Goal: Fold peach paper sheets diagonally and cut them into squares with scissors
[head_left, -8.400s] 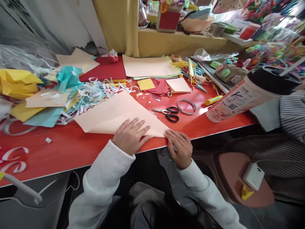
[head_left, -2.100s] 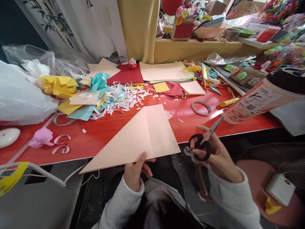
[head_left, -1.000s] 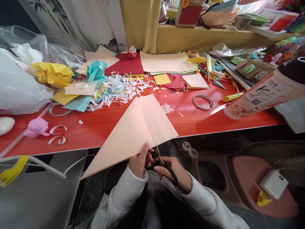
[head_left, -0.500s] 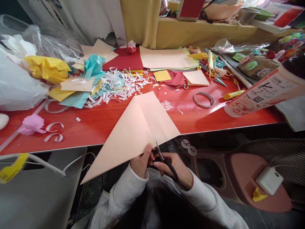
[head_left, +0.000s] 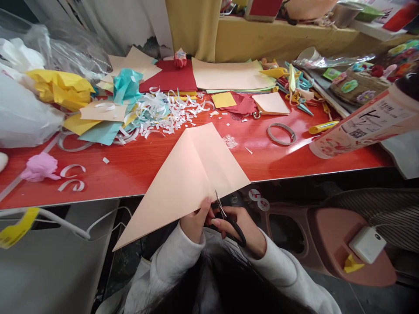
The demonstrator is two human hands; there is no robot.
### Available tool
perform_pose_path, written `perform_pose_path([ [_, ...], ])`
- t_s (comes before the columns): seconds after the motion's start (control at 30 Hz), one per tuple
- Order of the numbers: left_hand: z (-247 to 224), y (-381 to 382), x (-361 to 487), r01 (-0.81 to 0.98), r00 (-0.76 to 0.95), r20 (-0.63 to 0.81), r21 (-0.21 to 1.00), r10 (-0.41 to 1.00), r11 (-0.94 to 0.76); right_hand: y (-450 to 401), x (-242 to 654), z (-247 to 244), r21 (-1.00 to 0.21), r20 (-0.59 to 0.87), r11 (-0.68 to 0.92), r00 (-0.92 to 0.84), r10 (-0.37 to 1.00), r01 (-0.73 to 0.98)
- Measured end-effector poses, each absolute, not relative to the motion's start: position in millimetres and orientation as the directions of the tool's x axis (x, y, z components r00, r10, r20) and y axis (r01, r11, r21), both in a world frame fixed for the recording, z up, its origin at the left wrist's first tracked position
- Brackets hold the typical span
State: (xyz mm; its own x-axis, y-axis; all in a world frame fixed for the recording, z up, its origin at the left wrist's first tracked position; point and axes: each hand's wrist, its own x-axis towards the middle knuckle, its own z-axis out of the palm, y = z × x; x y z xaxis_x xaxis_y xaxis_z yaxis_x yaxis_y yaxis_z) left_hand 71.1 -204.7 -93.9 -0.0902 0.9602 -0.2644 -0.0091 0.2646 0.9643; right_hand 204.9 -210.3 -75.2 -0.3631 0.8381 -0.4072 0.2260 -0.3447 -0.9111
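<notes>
A folded sheet of pale peach paper [head_left: 176, 187] reaches from the red table's front edge toward my body, with a crease running down it. My left hand [head_left: 195, 220] pinches its near edge, thumb on top and the other fingers underneath. Black-handled scissors [head_left: 234, 229] are in my right hand [head_left: 246, 226], fingers wrapped round the handles. Their blades point away from me and lie at the paper's near edge, just right of my left thumb. Part of the blades and some fingers are hidden.
White paper strips [head_left: 163, 111] heap on the red table [head_left: 111, 179] behind the paper. Stacked coloured sheets [head_left: 229, 74] lie at the back. A roll of tape [head_left: 281, 134] and a tall pink bottle [head_left: 363, 122] stand right. A stool [head_left: 350, 218] carries a white device [head_left: 368, 244].
The view has shifted slightly. My hands, the scissors and the folded paper hold nearly the same position; any blade movement is too small to tell.
</notes>
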Motion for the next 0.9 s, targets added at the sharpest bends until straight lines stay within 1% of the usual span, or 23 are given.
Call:
perform_pose_path([
  [0.13, -93.5, -204.4, 71.0, -0.002, -0.080, -0.274, 0.961, 0.958, 0.275, -211.1, 204.5, -77.9, -0.915, -0.401, -0.352, -0.358, 0.843, 0.196],
  [0.5, -94.3, -205.8, 74.3, -0.051, -0.111, -0.299, 0.954, 0.948, 0.295, -210.2, 204.6, -76.5, -0.912, -0.410, -0.362, -0.363, 0.837, 0.194],
  [0.9, -97.5, -204.3, 75.4, -0.080, -0.112, -0.267, 0.962, 0.957, 0.260, -210.2, 202.7, -75.4, -0.907, -0.419, -0.371, -0.338, 0.843, 0.198],
])
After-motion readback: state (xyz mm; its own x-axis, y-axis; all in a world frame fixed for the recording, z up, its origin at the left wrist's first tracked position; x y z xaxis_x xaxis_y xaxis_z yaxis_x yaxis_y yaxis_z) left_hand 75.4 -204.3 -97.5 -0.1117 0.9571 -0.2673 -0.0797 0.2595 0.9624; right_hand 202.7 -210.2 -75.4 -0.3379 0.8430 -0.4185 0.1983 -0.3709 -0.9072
